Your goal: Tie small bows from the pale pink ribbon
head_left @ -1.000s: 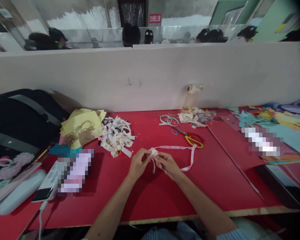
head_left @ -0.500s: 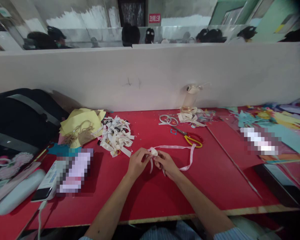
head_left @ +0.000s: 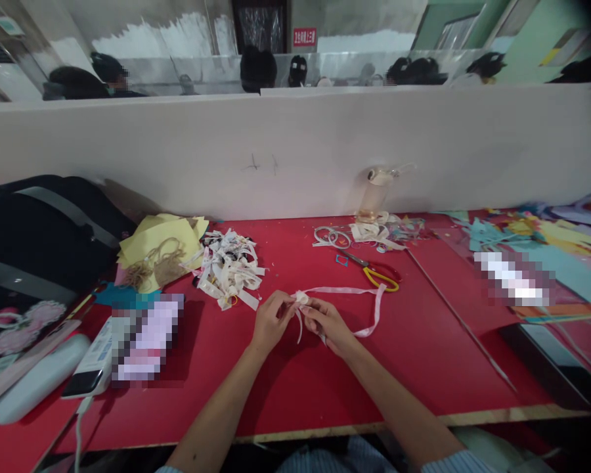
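Between my hands is a pale pink ribbon [head_left: 377, 309], gathered into a small whitish bunch at the fingertips. My left hand [head_left: 274, 318] pinches the bunch from the left. From the right, my right hand [head_left: 329, 323] grips it with thumb and curled fingers. One short end hangs below the pinch, while the long part loops out to the right on the red table. Yellow-handled scissors [head_left: 381, 279] lie just beyond that loop, touching or nearly touching it. The exact fold inside my fingers is too small to make out.
A heap of white ribbon scraps [head_left: 231, 266] lies left of centre, beside yellow paper [head_left: 162, 243] and twine. At the back stands a bottle [head_left: 374, 194] against a white partition [head_left: 192, 157]. A thin rod [head_left: 460, 318] crosses the right side; a power bank [head_left: 91, 368] lies left.
The hands stay in nearly the same place with only slight finger movement. The short hanging ribbon end has shifted a little. The long loop has not moved.
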A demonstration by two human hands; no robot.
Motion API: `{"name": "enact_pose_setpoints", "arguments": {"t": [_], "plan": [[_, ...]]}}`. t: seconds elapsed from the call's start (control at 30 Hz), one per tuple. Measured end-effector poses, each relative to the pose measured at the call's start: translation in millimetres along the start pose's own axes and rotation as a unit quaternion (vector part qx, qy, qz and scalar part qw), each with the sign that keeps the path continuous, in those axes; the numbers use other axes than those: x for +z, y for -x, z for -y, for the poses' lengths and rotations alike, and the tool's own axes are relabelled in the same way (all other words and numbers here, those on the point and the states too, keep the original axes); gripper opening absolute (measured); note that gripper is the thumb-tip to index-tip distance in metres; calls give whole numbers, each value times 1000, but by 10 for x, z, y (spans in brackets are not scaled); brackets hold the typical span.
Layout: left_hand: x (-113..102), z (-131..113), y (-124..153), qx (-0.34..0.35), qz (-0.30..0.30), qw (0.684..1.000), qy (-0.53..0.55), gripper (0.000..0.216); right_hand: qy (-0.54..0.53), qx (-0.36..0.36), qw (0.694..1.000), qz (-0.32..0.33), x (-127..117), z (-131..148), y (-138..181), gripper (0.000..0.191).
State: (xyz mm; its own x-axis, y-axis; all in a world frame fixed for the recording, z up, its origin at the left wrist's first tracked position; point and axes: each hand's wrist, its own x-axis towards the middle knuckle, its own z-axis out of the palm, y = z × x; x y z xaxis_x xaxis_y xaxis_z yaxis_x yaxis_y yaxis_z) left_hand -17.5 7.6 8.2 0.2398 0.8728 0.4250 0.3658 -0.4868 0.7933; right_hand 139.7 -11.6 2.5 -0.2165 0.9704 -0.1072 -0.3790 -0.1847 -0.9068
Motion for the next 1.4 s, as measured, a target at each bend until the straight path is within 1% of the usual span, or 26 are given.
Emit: {"name": "enact_pose_setpoints", "arguments": {"t": [0.2, 0.4, 0.53, 0.73, 0.8, 0.9, 1.03, 1.1, 1.2, 1.3, 1.4], "plan": [[-21, -51, -39, -68, 24, 997, 20, 16, -42, 11, 999, -15, 27, -5, -22, 13], [-4, -49, -59, -137, 39, 980, 140, 20, -105, 1, 994, -24, -1, 10, -23, 10], [22, -16, -51, -161, 47, 967, 191, 19, -117, 3, 992, -48, -38, 0, -43, 12], [13, -1, -45, -176, 73, 951, 242, 20, -94, -6, 994, -59, -66, -4, -54, 13], [4, -5, -45, -179, 86, 951, 239, 21, -69, -5, 996, -61, -66, -8, -49, 14], [-12, -11, -51, -179, 87, 954, 222, 21, -3, -13, 998, -68, -58, 2, -35, 15], [-32, -12, -66, -174, 73, 961, 202, 22, 99, -73, 988, -95, -42, 63, -19, 18], [-37, -14, -72, -174, 68, 961, 202, 22, 124, -103, 982, -99, -40, 92, -17, 19], [-43, -24, -76, -175, 57, 961, 206, 22, 106, -111, 982, -106, -38, 102, -21, 21], [-48, -46, -73, -171, 45, 962, 208, 22, 70, -91, 989, -94, -29, 76, -29, 27], [-55, -80, -65, -161, 66, 959, 223, 22, 71, -73, 992, -80, -15, 49, -32, 29]]}}
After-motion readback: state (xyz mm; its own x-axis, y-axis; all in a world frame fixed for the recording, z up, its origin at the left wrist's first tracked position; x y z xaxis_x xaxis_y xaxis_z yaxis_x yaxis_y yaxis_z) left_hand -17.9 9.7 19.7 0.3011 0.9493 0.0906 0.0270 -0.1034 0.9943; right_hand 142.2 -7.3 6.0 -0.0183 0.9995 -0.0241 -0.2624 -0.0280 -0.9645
